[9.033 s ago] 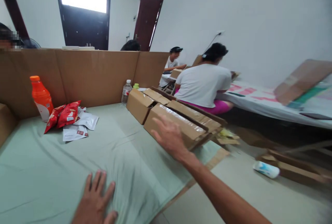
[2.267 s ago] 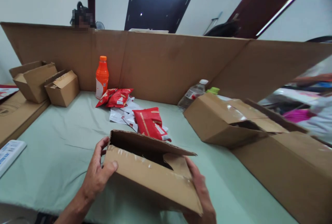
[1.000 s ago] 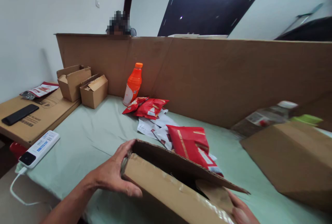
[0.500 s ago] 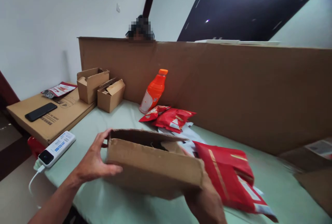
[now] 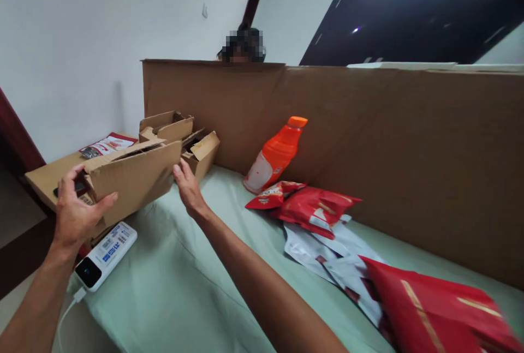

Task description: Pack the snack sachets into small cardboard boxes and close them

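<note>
A brown cardboard box (image 5: 133, 181) is held between my two hands at the left of the head view, tilted, over the large flat carton. My left hand (image 5: 77, 208) grips its near left end, thumb along the front side. At the opposite end, my right hand (image 5: 189, 188) presses its fingers against the box's edge. Just behind it stand two smaller cardboard boxes, one (image 5: 180, 130) at the back and another (image 5: 204, 156) close to my right fingertips. Below the held box lies a white power bank (image 5: 108, 255) with a cable plugged in.
The flat carton (image 5: 45, 175) bears a red-and-white packet (image 5: 108, 144). An orange bottle (image 5: 276, 156) leans at the cardboard partition (image 5: 368, 140). Red packets (image 5: 317, 208), silvery pouches (image 5: 319, 255) and a large red bag (image 5: 442, 309) lie on the green cloth (image 5: 184, 287). A person's head shows beyond.
Both hands have carried the cardboard box from the middle of the table leftward to above the flat carton. The view has turned a little left, so the bottle and packets appear farther right.
</note>
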Motion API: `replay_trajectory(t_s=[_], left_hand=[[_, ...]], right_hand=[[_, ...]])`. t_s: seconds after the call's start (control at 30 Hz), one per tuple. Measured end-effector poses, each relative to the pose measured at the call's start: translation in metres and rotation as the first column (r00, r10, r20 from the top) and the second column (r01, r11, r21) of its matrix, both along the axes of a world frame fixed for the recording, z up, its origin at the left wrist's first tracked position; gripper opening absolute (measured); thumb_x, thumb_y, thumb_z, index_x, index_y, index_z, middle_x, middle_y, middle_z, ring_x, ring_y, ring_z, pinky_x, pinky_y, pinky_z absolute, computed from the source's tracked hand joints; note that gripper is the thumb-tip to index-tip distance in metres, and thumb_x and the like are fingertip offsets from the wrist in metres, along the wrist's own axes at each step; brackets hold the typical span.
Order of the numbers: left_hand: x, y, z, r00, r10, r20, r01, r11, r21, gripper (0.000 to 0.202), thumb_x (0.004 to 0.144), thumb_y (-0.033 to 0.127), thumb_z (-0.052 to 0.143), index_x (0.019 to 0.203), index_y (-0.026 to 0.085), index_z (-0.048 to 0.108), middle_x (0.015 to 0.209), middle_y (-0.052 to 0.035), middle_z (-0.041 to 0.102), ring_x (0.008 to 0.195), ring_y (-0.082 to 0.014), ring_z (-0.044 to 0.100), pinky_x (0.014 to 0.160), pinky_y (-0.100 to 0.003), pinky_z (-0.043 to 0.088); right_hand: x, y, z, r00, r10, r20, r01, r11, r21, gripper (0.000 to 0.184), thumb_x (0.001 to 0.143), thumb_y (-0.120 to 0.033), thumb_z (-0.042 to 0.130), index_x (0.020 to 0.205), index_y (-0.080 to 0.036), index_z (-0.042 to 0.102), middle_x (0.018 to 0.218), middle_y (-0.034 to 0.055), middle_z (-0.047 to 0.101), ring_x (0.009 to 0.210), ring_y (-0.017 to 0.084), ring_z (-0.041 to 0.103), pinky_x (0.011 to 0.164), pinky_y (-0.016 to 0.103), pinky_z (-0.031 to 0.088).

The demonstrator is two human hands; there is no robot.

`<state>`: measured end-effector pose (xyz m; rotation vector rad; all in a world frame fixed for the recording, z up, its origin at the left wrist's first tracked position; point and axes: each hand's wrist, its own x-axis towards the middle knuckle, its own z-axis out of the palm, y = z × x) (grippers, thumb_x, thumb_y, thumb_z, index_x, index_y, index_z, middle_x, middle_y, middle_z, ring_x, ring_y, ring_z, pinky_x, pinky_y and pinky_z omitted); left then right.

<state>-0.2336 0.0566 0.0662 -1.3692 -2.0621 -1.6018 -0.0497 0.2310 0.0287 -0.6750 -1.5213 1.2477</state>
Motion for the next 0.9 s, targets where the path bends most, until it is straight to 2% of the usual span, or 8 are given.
replay_trajectory(t_s=[0.07, 0.17, 0.33, 0.5, 0.63, 0.7, 0.8, 0.9], left_hand=[[-0.020, 0.012, -0.009, 0.997, 0.074, -0.031, -0.074, 0.997, -0.009, 0.087, 0.068, 0.053, 0.079, 0.141, 0.015, 0.050, 0.133, -0.0157, 0.055, 0.123, -0.0389, 0.056, 0.108, -0.057, 0.046], [-0.039, 0.030, -0.025, 0.988, 0.148, -0.049, -0.150, 0.988, -0.031, 0.091, 0.064, 0.050, 0.079, 0.139, 0.007, 0.050, 0.129, -0.0206, 0.057, 0.127, -0.0435, 0.051, 0.111, -0.061, 0.042], [-0.046, 0.050, -0.040, 0.977, 0.205, -0.059, -0.209, 0.976, -0.064, 0.100, 0.069, 0.047, 0.079, 0.151, 0.009, 0.036, 0.145, -0.0233, 0.048, 0.141, -0.0413, 0.040, 0.121, -0.058, 0.031], [-0.040, 0.051, -0.049, 0.990, 0.128, -0.062, -0.136, 0.978, -0.157, 0.105, 0.071, 0.038, 0.074, 0.158, 0.008, 0.023, 0.158, -0.0259, 0.035, 0.149, -0.0416, 0.033, 0.121, -0.056, 0.033], [-0.015, 0.034, -0.047, 0.988, 0.098, -0.115, -0.117, 0.978, -0.175, 0.100, 0.078, 0.038, 0.069, 0.159, 0.011, 0.018, 0.164, -0.0259, 0.021, 0.155, -0.0440, 0.017, 0.123, -0.060, 0.026], [0.009, 0.025, -0.044, 0.985, 0.036, -0.171, -0.069, 0.979, -0.190, 0.091, 0.083, 0.041, 0.065, 0.158, 0.013, 0.023, 0.165, -0.0239, 0.018, 0.155, -0.0425, 0.018, 0.124, -0.059, 0.025], [0.054, 0.021, -0.046, 0.951, -0.183, -0.249, 0.109, 0.953, -0.282, 0.069, 0.089, 0.046, 0.059, 0.150, 0.017, 0.042, 0.164, -0.0199, 0.026, 0.151, -0.0383, 0.031, 0.121, -0.055, 0.033], [0.103, 0.032, -0.064, 0.826, -0.492, -0.275, 0.346, 0.827, -0.443, 0.057, 0.091, 0.049, 0.056, 0.140, 0.021, 0.055, 0.159, -0.0160, 0.040, 0.143, -0.0350, 0.046, 0.114, -0.052, 0.044]], right_hand=[[-0.020, 0.002, -0.012, 0.999, 0.030, 0.028, -0.030, 0.999, -0.019, 0.079, 0.083, -0.071, 0.059, 0.144, -0.021, 0.053, 0.153, 0.0107, 0.053, 0.141, 0.028, 0.047, 0.117, 0.044, 0.036], [-0.023, -0.007, -0.045, 0.994, 0.061, 0.090, -0.055, 0.996, -0.070, 0.078, 0.076, -0.065, 0.069, 0.141, -0.023, 0.057, 0.150, 0.0128, 0.055, 0.137, 0.032, 0.052, 0.110, 0.048, 0.044], [0.020, -0.028, -0.102, 0.982, 0.029, 0.186, -0.006, 0.992, -0.124, 0.062, 0.076, -0.059, 0.070, 0.126, -0.021, 0.068, 0.132, 0.0139, 0.068, 0.120, 0.034, 0.064, 0.094, 0.048, 0.055], [0.069, -0.043, -0.122, 0.969, -0.024, 0.244, 0.042, 0.997, -0.071, 0.047, 0.082, -0.050, 0.065, 0.118, -0.021, 0.072, 0.113, 0.0117, 0.076, 0.109, 0.030, 0.070, 0.093, 0.046, 0.057], [0.101, -0.058, -0.126, 0.956, -0.048, 0.289, 0.038, 0.998, 0.040, 0.037, 0.089, -0.041, 0.058, 0.116, -0.020, 0.072, 0.120, 0.0136, 0.074, 0.110, 0.029, 0.070, 0.096, 0.047, 0.057], [0.114, -0.069, -0.128, 0.944, -0.061, 0.324, 0.027, 0.994, 0.109, 0.031, 0.090, -0.033, 0.055, 0.111, -0.020, 0.073, 0.126, 0.0144, 0.071, 0.116, 0.029, 0.068, 0.101, 0.048, 0.054], [0.132, -0.095, -0.124, 0.910, -0.071, 0.408, -0.019, 0.977, 0.213, 0.026, 0.089, -0.022, 0.055, 0.107, -0.021, 0.074, 0.129, 0.0136, 0.070, 0.122, 0.027, 0.064, 0.108, 0.049, 0.048], [0.155, -0.124, -0.111, 0.845, -0.066, 0.530, -0.107, 0.951, 0.289, 0.030, 0.086, -0.019, 0.063, 0.113, -0.024, 0.073, 0.132, 0.0096, 0.069, 0.132, 0.025, 0.056, 0.114, 0.047, 0.040]])
